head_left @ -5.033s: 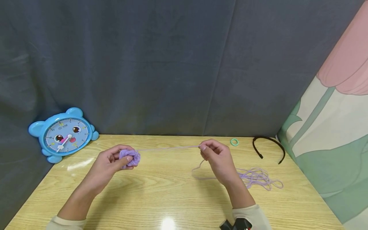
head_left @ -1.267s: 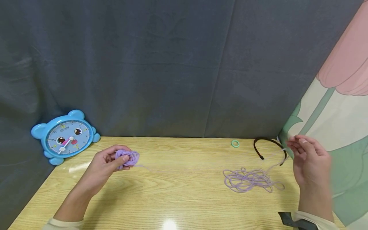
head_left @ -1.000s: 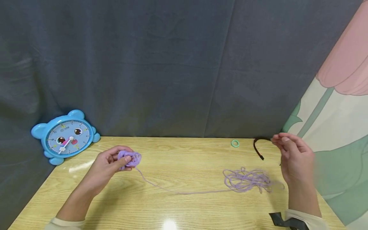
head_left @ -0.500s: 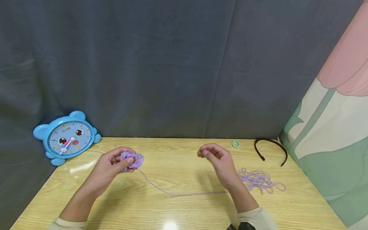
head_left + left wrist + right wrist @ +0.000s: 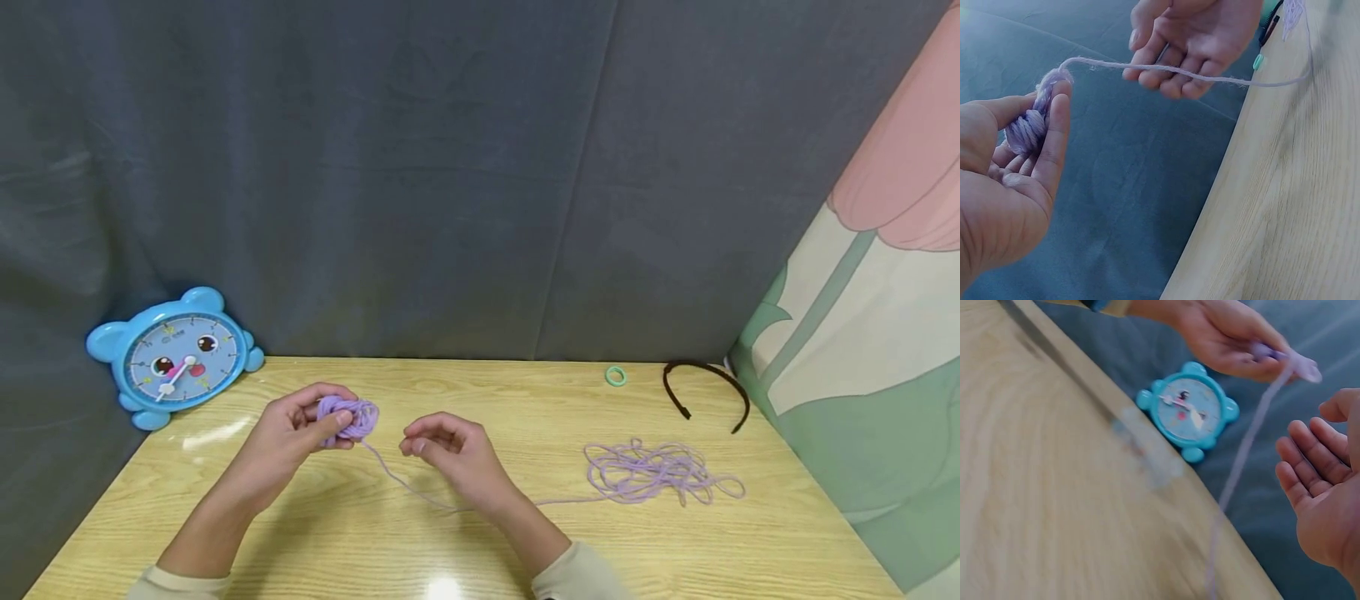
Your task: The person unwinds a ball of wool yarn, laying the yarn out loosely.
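A small wound ball of lilac yarn (image 5: 358,419) is pinched between the thumb and fingers of my left hand (image 5: 283,446). From it a single strand of yarn (image 5: 1210,79) runs down to the table and rightward to a loose, tangled heap of the same yarn (image 5: 652,473). My right hand (image 5: 461,467) hovers just right of the ball, its fingers loosely bent with nothing between them. In the right wrist view, the palm and relaxed fingers of the right hand (image 5: 1329,481) are apart from the strand.
A blue bear-shaped clock (image 5: 180,358) leans at the table's back left. Toward the back right lie a mint-green ring (image 5: 616,376) and a black headband (image 5: 712,368). A dark curtain (image 5: 420,183) closes off the back of the wooden table (image 5: 360,542).
The right hand first drew the strand far right, then let it go and came back left, close to the ball. The strand now sags onto the table. My left hand has barely moved.
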`<state>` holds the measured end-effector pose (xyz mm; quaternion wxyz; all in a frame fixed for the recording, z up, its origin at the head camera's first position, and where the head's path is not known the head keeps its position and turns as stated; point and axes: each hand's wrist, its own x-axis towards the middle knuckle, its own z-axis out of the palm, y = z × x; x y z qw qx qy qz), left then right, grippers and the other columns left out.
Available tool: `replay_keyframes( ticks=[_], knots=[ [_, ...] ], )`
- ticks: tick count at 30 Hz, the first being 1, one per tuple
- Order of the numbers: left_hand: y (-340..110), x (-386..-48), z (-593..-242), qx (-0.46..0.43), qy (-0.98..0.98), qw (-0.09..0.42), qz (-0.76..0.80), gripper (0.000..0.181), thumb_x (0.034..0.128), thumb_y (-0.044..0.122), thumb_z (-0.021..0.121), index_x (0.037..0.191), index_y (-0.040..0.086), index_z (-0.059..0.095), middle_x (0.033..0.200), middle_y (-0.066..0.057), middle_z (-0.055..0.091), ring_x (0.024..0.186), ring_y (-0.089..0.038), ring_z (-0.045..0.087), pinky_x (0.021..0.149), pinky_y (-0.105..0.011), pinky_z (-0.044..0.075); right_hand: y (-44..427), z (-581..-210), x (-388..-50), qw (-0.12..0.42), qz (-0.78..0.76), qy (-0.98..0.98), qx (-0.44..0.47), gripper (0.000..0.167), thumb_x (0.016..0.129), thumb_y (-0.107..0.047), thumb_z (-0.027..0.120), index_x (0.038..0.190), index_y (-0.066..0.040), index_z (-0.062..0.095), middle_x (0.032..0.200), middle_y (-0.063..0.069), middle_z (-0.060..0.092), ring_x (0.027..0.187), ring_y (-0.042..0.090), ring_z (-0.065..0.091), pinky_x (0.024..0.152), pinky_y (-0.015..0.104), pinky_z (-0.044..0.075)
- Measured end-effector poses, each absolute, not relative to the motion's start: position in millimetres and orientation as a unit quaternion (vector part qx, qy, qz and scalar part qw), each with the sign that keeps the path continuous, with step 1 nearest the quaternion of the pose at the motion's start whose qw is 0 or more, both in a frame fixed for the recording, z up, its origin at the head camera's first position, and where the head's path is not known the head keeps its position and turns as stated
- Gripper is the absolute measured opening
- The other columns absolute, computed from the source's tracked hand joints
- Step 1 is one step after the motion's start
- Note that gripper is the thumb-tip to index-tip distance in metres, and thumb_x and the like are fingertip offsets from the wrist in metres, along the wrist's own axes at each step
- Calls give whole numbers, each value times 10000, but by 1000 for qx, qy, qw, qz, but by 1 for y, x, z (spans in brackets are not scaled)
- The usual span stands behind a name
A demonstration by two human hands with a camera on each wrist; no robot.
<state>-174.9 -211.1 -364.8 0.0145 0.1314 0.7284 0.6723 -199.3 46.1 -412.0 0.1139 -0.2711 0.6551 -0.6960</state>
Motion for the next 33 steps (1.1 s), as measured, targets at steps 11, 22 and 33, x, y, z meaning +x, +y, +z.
replay_keyframes(
  ticks=[11, 22, 33],
  knots=[
    [-211, -176, -365, 139, 730, 13, 669, 200, 1032, 134, 631, 1202, 29, 629, 1053, 27, 750, 939, -101, 732, 830, -302, 632, 32, -403, -183, 201, -707, 622, -269, 271, 1030, -124, 611, 1156, 114, 642, 843, -23, 645, 732, 42, 597, 714, 193, 533],
    [-212, -174, -363, 143, 720, 12, 679, 188, 1025, 100, 633, 1200, 32, 634, 1048, 23, 755, 915, -134, 756, 817, -293, 633, 62, -398, -187, 159, -680, 669, -254, 204, 1018, -128, 599, 1080, 58, 657, 767, -40, 523, 689, 70, 478, 692, 213, 440],
    [-213, -175, -363, 135, 720, 10, 681, 235, 1022, 93, 636, 1222, -27, 609, 1039, 9, 743, 924, -135, 752, 814, -295, 634, 91, -388, -196, 89, -702, 669, -228, 103, 1006, -119, 615, 1007, -20, 641, 742, -57, 497, 700, 84, 471, 688, 211, 434]
  ],
)
